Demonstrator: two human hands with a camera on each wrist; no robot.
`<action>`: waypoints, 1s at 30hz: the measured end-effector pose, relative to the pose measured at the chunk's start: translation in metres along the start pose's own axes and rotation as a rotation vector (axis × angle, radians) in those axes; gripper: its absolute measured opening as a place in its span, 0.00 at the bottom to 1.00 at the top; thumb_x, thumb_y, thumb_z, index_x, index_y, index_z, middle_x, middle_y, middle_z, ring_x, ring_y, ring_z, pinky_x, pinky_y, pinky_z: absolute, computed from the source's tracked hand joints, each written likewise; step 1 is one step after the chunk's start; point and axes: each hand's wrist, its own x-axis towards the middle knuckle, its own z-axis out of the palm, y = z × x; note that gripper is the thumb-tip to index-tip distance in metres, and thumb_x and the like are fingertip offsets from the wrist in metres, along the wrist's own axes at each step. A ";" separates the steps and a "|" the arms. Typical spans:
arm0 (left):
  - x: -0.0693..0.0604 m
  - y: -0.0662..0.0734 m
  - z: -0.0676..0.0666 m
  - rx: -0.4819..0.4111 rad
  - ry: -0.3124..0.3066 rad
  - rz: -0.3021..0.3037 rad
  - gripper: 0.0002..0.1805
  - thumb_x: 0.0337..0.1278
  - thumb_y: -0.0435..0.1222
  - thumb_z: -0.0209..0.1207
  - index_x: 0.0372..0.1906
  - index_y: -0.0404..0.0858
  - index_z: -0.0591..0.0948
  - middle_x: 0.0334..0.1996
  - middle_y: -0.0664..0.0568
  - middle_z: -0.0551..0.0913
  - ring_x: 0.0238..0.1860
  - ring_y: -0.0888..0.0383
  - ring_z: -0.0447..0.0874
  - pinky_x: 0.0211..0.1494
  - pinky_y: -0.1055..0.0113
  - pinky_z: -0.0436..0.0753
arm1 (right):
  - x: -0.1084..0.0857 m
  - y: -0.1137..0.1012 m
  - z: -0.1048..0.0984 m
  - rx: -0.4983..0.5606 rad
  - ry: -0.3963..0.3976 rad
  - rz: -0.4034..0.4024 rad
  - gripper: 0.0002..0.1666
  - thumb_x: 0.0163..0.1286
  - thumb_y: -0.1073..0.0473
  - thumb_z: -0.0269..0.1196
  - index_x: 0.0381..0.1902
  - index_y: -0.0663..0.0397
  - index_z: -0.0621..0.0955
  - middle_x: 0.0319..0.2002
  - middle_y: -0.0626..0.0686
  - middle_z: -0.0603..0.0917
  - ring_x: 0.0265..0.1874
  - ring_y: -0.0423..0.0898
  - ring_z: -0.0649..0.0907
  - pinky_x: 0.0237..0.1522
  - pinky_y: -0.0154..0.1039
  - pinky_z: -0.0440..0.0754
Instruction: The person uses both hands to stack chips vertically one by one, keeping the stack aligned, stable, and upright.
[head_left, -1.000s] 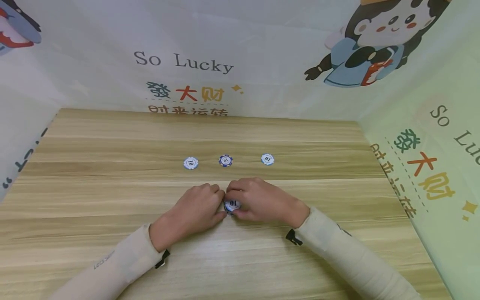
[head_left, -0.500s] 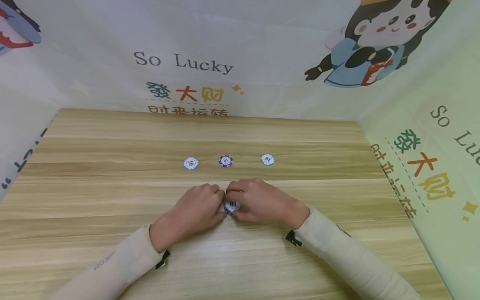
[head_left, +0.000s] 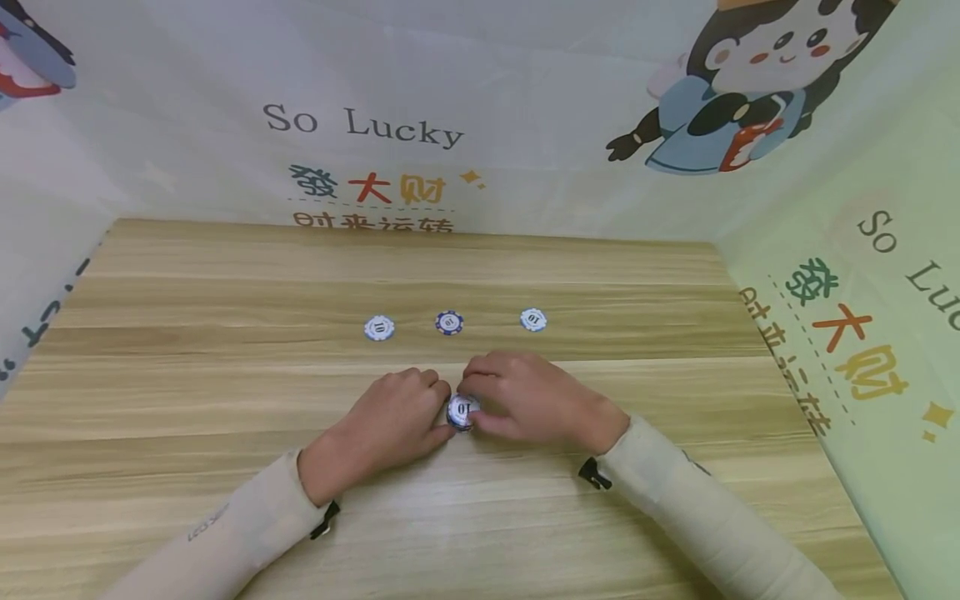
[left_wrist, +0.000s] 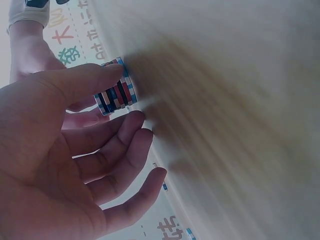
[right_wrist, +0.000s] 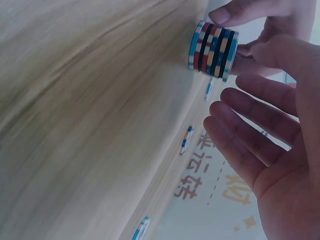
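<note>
A short stack of poker chips (head_left: 462, 412) stands on the wooden table between the two hands, a chip marked 10 on top. Blue, red, black and pale edges show in the right wrist view. My left hand (head_left: 386, 421) grips the stack from the left, its thumb (left_wrist: 107, 75) against the near side and the index finger farther round. On the right side, my right hand (head_left: 528, 400) hovers around the stack with loosely bent fingers (right_wrist: 237, 135) apart from it. Its thumb tip overlaps the top chip's edge in the head view; contact is unclear.
Beyond the hands, three single chips lie flat in a row: a white-blue chip (head_left: 379, 327), a dark blue chip (head_left: 449, 322) and another white-blue chip (head_left: 533, 319). A printed cloth (head_left: 525, 100) walls the table (head_left: 450, 533) at the back and sides.
My right hand has shifted slightly right and its fingers have come off the stack, showing more of the top chip. The left hand and stack stay nearly in place.
</note>
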 end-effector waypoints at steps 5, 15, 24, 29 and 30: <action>0.002 0.001 0.000 0.005 -0.022 -0.012 0.18 0.64 0.43 0.76 0.39 0.30 0.87 0.33 0.46 0.85 0.32 0.52 0.85 0.36 0.57 0.87 | -0.005 0.009 0.001 -0.011 0.017 0.021 0.12 0.79 0.58 0.66 0.52 0.57 0.90 0.49 0.51 0.89 0.48 0.45 0.88 0.55 0.40 0.88; 0.002 0.002 0.002 0.015 -0.002 -0.006 0.19 0.63 0.44 0.75 0.38 0.30 0.87 0.32 0.46 0.85 0.33 0.50 0.86 0.37 0.55 0.88 | -0.018 0.031 -0.004 -0.036 -0.016 0.166 0.16 0.76 0.58 0.70 0.57 0.58 0.89 0.55 0.54 0.89 0.56 0.52 0.88 0.63 0.48 0.86; 0.001 0.002 0.001 0.013 0.005 -0.004 0.18 0.64 0.44 0.75 0.38 0.30 0.87 0.32 0.46 0.85 0.33 0.51 0.86 0.36 0.56 0.88 | -0.025 0.059 -0.005 -0.029 0.015 0.265 0.18 0.70 0.60 0.72 0.56 0.56 0.90 0.55 0.54 0.88 0.57 0.55 0.86 0.62 0.52 0.85; 0.001 0.002 0.001 0.007 0.006 -0.002 0.18 0.64 0.44 0.75 0.38 0.30 0.87 0.32 0.46 0.85 0.33 0.51 0.86 0.36 0.55 0.89 | -0.028 0.070 -0.005 -0.026 0.008 0.322 0.19 0.70 0.58 0.73 0.57 0.56 0.89 0.58 0.57 0.88 0.62 0.58 0.84 0.68 0.55 0.82; 0.001 0.002 0.002 0.006 0.007 -0.001 0.18 0.64 0.43 0.75 0.38 0.30 0.87 0.32 0.46 0.85 0.33 0.52 0.86 0.36 0.55 0.89 | -0.028 0.072 -0.006 -0.026 0.008 0.329 0.19 0.70 0.58 0.73 0.58 0.56 0.89 0.59 0.58 0.87 0.63 0.59 0.84 0.69 0.56 0.81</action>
